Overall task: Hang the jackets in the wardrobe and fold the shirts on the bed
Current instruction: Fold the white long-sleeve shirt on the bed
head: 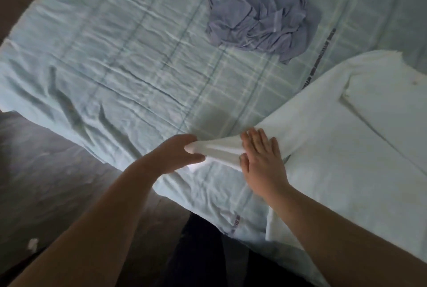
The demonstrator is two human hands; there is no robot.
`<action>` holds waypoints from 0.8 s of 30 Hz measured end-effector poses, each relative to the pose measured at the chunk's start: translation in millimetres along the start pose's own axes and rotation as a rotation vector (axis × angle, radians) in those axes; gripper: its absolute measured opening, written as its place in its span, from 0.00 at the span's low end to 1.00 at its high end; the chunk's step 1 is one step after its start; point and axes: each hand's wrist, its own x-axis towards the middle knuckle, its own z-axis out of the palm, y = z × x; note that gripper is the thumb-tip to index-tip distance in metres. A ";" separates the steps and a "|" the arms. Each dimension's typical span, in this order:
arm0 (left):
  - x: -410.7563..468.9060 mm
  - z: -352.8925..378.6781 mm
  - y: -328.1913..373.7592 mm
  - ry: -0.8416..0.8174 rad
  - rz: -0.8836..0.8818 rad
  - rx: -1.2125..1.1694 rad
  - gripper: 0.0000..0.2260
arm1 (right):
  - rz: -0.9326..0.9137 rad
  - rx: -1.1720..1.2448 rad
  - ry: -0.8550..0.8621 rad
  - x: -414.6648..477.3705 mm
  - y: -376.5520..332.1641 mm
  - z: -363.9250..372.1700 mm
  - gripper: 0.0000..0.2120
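Observation:
A white shirt (335,138) lies spread flat on the right side of the bed (104,60), which has a pale blue checked sheet. My left hand (178,154) pinches the end of the shirt's sleeve and holds it stretched out to the left. Flat on that same sleeve, just to the right, rests my right hand (261,159) with its fingers spread, palm down. A crumpled lilac-blue shirt (261,9) sits in a heap at the far middle of the bed.
The bed's near edge runs diagonally from left to lower right. Dark floor (46,182) lies below it, with a small white scrap (32,244) at the lower left. My dark-clad legs (201,252) stand against the bed edge.

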 end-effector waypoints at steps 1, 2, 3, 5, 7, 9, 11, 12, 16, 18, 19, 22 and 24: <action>1.2 -19.5 0.5 0.000 0.021 -0.070 0.10 | 0.012 0.023 0.009 6.8 -6.9 -5.8 0.28; 2.9 -37.9 0.4 0.006 0.039 -0.114 0.09 | 0.023 0.047 0.016 14.7 -14.4 -11.6 0.28; 4.2 -54.9 0.6 0.016 0.049 -0.141 0.08 | 0.039 0.071 0.025 23.4 -22.5 -17.1 0.28; 5.7 -85.3 -0.1 0.047 0.067 -0.214 0.09 | 0.072 0.112 0.042 42.7 -40.5 -25.6 0.29; 5.9 -111.7 -4.3 0.057 0.036 -0.393 0.14 | 0.097 0.148 0.059 63.7 -59.5 -32.0 0.29; 9.9 -132.6 -16.9 0.085 0.008 -0.477 0.16 | 0.114 0.172 0.112 85.3 -75.9 -35.4 0.29; 19.6 -146.0 -35.4 0.150 -0.034 -0.469 0.14 | 0.140 0.172 0.161 106.2 -86.5 -34.7 0.30; 25.8 -148.3 -46.4 0.181 -0.062 -0.473 0.13 | 0.150 0.160 0.157 115.1 -89.3 -31.7 0.30; 53.6 -130.6 -86.9 0.360 -0.238 -0.434 0.09 | 0.147 0.055 0.076 138.4 -90.6 -8.4 0.30; 62.5 -116.5 -94.0 0.445 -0.273 -0.307 0.07 | 0.152 0.015 0.089 141.5 -90.3 -1.1 0.29; 64.5 -111.0 -93.8 0.485 -0.280 -0.295 0.08 | 0.154 0.004 0.099 141.3 -90.5 1.1 0.29; 64.7 -102.9 -82.9 0.596 -0.314 -0.359 0.07 | 0.145 -0.004 0.101 140.0 -90.6 -0.7 0.30; 60.7 -101.7 -68.9 0.638 -0.317 -0.360 0.06 | 0.143 0.035 0.101 142.0 -91.6 -9.7 0.30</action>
